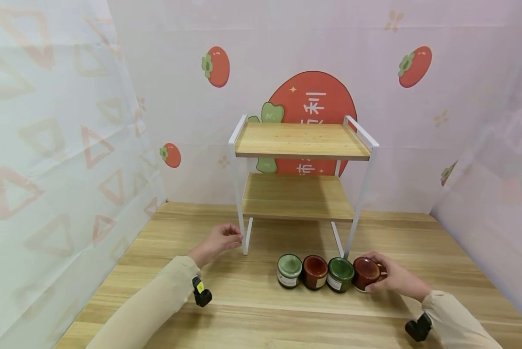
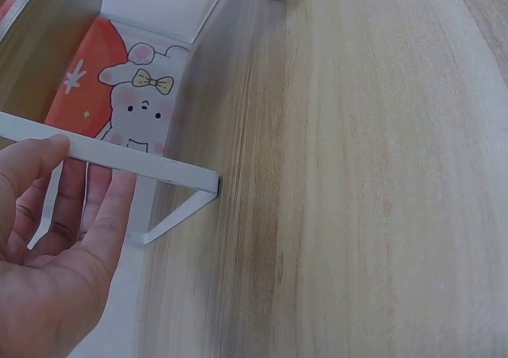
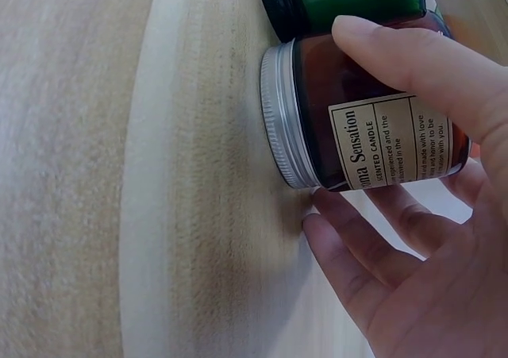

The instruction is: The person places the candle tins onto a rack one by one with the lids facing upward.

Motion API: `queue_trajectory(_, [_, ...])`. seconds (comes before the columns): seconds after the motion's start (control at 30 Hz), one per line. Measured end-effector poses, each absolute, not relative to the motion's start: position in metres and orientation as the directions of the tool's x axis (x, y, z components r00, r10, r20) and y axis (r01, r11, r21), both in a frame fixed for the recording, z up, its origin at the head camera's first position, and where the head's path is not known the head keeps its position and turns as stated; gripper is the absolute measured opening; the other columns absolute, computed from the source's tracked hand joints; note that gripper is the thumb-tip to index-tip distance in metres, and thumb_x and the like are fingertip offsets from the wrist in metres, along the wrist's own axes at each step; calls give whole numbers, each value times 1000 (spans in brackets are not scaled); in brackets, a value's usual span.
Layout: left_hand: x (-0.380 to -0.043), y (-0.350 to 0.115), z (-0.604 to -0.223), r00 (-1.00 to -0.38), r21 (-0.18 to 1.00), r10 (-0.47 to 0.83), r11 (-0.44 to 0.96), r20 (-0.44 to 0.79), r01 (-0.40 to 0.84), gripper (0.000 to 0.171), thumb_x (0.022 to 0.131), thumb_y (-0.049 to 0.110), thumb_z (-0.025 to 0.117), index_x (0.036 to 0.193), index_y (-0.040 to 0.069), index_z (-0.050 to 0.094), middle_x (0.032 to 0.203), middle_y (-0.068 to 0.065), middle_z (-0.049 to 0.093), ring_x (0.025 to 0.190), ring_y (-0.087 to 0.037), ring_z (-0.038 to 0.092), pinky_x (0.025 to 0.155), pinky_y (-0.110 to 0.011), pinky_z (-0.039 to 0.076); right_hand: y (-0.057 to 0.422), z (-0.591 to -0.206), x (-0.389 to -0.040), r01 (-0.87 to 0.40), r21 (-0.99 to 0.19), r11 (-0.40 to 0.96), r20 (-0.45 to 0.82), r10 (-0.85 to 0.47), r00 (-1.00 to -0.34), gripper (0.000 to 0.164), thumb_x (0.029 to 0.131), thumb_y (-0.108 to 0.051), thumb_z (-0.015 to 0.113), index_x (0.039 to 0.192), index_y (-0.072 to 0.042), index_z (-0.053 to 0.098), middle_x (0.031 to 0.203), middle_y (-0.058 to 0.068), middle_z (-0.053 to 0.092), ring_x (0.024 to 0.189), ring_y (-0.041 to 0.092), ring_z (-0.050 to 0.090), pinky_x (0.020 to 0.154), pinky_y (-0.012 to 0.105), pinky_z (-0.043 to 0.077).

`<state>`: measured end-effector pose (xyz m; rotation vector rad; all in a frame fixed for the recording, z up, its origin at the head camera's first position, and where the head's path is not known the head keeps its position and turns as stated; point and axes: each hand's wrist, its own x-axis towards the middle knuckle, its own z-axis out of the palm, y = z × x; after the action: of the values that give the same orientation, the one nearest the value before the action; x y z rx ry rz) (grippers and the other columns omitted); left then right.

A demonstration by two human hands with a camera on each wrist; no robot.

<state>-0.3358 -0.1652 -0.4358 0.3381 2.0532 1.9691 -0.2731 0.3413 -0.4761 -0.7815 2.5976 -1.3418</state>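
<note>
Several scented candle jars stand in a row in front of a white-framed wooden shelf rack [image 1: 298, 194]. The row runs from a light green jar [image 1: 289, 270] through a red-brown jar [image 1: 315, 272] and a dark green jar [image 1: 340, 274] to a brown candle jar [image 1: 366, 274] at the right end. My right hand [image 1: 394, 277] holds this last jar, thumb on one side and fingers round the other. Its silver lid [image 3: 282, 116] faces down against the table. My left hand [image 1: 219, 242] pinches the rack's front left leg [image 2: 135, 159] between thumb and fingers, low down.
The rack has a top board [image 1: 302, 139] with white side rails and a lower board [image 1: 298, 196]. It stands on a wood-grain table [image 1: 243, 310]. Printed cloth walls [image 1: 178, 97] close in the back and both sides.
</note>
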Motion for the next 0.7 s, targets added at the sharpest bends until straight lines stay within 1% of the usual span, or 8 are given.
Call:
queue_trajectory(0.13, [-334,-164,-436,-935,998,353,53,-37,-19,12,94,0,59,103,-3,52,98,-6,58,108,-32,59,94,-34,55,343,-479,-274,-405,-775,485,136,-497,-857,66,71,-10,85,125,1,49,113,-15,59,102,-4,54,82,19,51])
queue_trajectory(0.23, [-333,-163,-437,-934,998,355,56,-38,-19,13,94,0,59,104,-3,52,99,-6,57,108,-32,59,94,-34,55,343,-480,-274,-413,-762,498,141,-496,-857,66,71,-11,85,125,0,50,113,-13,60,101,-4,54,82,18,49])
queue_trajectory(0.33, [-332,-164,-437,-932,999,360,50,-34,-16,14,94,1,59,104,-3,52,99,-6,57,107,-31,60,94,-35,55,343,-479,-274,-406,-762,504,136,-489,-862,65,71,-11,85,124,0,50,112,-8,61,101,-4,54,81,18,50])
queue_trajectory(0.5, [-333,-164,-437,-932,999,362,47,-30,-14,12,94,1,59,103,-3,52,98,-6,57,107,-31,60,93,-33,56,339,-475,-273,-374,-758,535,106,-465,-879,65,70,-14,86,122,1,50,113,5,61,99,-4,54,79,19,52])
queue_trajectory(0.6, [-334,-164,-437,-933,999,358,46,-34,-19,12,94,0,58,103,-2,52,98,-6,57,107,-31,60,93,-33,56,336,-472,-273,-368,-731,575,103,-440,-892,66,69,-18,87,121,0,50,111,9,62,96,-1,56,78,21,51])
queue_trajectory(0.7, [-335,-163,-436,-937,999,347,39,-45,-33,11,94,-2,58,103,-1,51,98,-6,57,104,-28,61,92,-32,56,335,-469,-272,-369,-702,609,121,-409,-904,66,69,-20,87,119,-1,50,108,8,63,94,1,58,76,21,50])
